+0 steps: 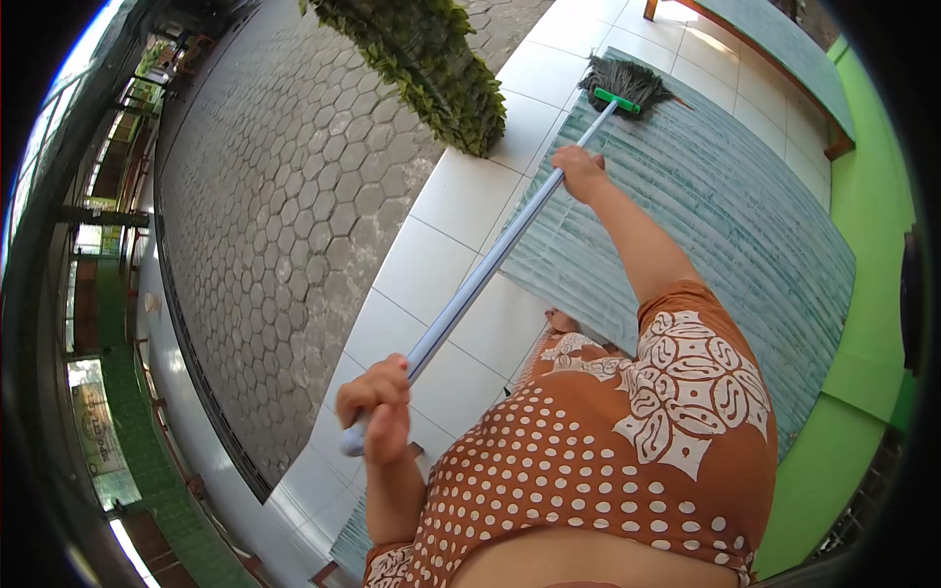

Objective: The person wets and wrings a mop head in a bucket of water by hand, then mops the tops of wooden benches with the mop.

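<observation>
A mop with a long light-blue handle [480, 277] slants across the view. Its dark grey strands [627, 80] spread from a green clamp [618, 101] and rest at the far end of a teal, striped surface [676, 216]. My right hand [582, 173] is closed around the upper part of the handle, not far below the clamp. Lower down, near the rounded end of the handle [353, 440], my left hand [377, 407] grips it close to my body.
White floor tiles [431, 225] border grey hexagonal paving [294, 196] on the left. A leafy green column [421, 73] stands at the tile edge. At upper right is a bench-like piece with a teal top [784, 59], beside a bright green wall [872, 196].
</observation>
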`<move>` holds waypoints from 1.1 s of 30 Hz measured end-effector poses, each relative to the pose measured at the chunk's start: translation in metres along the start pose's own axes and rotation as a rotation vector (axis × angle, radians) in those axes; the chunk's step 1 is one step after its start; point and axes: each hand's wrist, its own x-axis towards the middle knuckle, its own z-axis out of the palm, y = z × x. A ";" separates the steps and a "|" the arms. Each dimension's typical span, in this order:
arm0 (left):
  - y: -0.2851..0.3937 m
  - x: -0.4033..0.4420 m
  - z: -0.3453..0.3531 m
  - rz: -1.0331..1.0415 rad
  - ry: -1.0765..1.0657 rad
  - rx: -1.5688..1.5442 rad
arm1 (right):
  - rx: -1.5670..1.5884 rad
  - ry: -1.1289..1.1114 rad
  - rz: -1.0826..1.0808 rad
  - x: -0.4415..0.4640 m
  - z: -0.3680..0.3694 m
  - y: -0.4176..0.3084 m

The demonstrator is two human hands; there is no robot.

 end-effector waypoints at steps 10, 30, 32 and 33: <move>0.327 -0.283 -0.086 0.252 0.595 -0.139 | 0.327 -0.384 -0.950 -0.267 0.030 -0.259; -0.040 -0.073 0.188 -0.017 0.204 0.012 | -0.057 -0.006 0.182 -0.129 -0.051 0.196; -0.078 -0.066 0.229 -0.089 0.118 -0.172 | -0.131 -0.022 0.343 -0.126 -0.064 0.232; -0.081 -0.065 0.241 -0.144 0.079 -0.186 | -0.144 -0.015 0.373 -0.131 -0.068 0.242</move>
